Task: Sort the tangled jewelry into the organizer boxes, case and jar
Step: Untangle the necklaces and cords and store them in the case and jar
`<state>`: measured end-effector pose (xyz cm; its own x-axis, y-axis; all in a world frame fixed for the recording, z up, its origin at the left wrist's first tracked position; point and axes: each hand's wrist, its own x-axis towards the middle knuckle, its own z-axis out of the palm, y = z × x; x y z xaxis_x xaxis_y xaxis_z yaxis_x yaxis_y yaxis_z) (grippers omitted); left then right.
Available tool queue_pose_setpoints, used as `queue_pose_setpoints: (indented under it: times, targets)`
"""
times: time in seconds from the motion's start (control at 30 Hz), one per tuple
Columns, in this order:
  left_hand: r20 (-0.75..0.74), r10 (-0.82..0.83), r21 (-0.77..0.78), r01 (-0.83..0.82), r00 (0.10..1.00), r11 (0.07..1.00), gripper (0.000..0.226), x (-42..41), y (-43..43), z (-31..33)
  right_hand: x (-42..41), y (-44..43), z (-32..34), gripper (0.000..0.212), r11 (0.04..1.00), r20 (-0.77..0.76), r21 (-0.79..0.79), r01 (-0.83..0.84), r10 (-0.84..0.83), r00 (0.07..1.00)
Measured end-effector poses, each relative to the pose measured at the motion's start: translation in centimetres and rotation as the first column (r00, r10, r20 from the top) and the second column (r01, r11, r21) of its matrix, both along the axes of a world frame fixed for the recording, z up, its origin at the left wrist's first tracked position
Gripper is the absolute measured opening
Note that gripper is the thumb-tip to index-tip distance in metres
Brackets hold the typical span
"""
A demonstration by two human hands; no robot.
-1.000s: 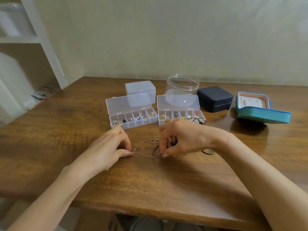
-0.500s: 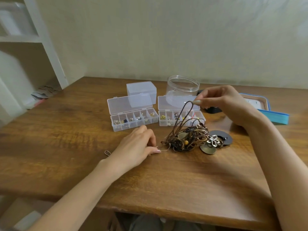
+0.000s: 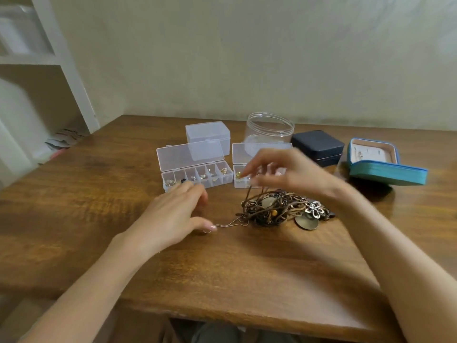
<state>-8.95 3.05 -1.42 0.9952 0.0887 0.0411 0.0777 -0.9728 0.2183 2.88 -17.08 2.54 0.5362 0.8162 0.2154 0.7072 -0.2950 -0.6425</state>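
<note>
Left hand (image 3: 173, 214), fingers loose, thumb-pins the thin chain (image 3: 228, 222) to the bench (image 3: 222, 280); right hand (image 3: 289, 174) pinches a brown cord (image 3: 248, 194). I'd tease slowly so the tangle (image 3: 269, 211) doesn't tighten.

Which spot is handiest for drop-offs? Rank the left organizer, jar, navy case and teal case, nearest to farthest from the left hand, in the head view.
From the left hand:
1. Left organizer, just beyond the fingers.
2. Jar, back centre.
3. Navy case, right of the jar.
4. Teal case, far right.
</note>
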Motion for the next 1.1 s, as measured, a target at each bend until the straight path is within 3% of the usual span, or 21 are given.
queue_pose_setpoints:
  times: [0.07,0.1,0.17,0.3,0.4,0.5,0.63,0.73,0.83,0.9,0.97,1.1]
  targets:
    - [-0.047,0.015,0.014,-0.015,0.999,1.000,0.041,-0.3,0.7,-0.2,-1.6,2.1,-1.8,0.026,0.965,0.304,-0.254,-0.061,0.140,0.942]
    - [-0.055,0.021,-0.021,-0.023,0.998,1.000,0.041,-0.4,1.0,-0.4,-2.1,2.9,-2.7,0.031,0.928,0.478,-0.373,-0.010,0.201,0.855]
    - [-0.040,0.025,-0.099,-0.029,0.999,0.995,0.043,-0.5,1.0,-0.7,-2.8,3.7,-3.7,0.027,0.914,0.676,-0.400,0.069,0.243,0.695]
    - [-0.009,-0.005,-0.130,0.004,1.000,0.992,0.044,-0.2,0.3,-0.8,-2.8,4.2,-3.7,0.012,0.926,0.747,-0.372,0.057,0.263,0.611]
    - [0.013,-0.036,-0.154,0.037,0.999,0.987,0.043,0.1,-0.3,-1.1,-2.7,4.5,-4.0,0.012,0.928,0.781,-0.360,0.094,0.245,0.574]
    - [0.028,-0.041,-0.190,0.046,0.999,0.981,0.040,0.4,-0.7,-1.4,-2.1,4.3,-3.6,0.009,0.961,0.668,-0.274,0.027,0.170,0.724]
    - [0.059,-0.052,-0.232,0.064,0.997,0.971,0.013,0.8,-0.5,-1.2,-1.3,2.9,-0.9,0.002,0.996,0.430,0.050,0.068,-0.083,0.899]
    - [0.067,-0.034,-0.405,0.058,0.997,0.913,0.010,0.9,-0.2,-0.5,-1.0,2.0,0.1,0.004,0.980,0.209,0.167,0.108,-0.142,0.968]
    - [0.137,-0.020,-0.672,0.108,0.990,0.733,0.011,0.7,0.1,0.7,-0.6,1.7,0.1,0.006,0.962,0.029,0.246,0.122,-0.133,0.991]
    - [0.217,0.001,-0.785,0.174,0.976,0.594,0.018,0.6,0.2,1.6,-0.7,1.7,0.0,0.009,0.936,-0.192,0.341,0.088,-0.023,0.981]
    - [0.284,0.057,-0.851,0.224,0.957,0.475,0.022,0.7,0.1,2.4,-0.8,1.6,0.1,0.006,0.901,-0.383,0.430,0.049,0.133,0.914]
    - [0.419,0.157,-0.893,0.375,0.894,0.249,0.018,0.6,0.0,3.7,-1.0,2.0,0.2,0.007,0.878,-0.527,0.478,0.009,0.279,0.803]
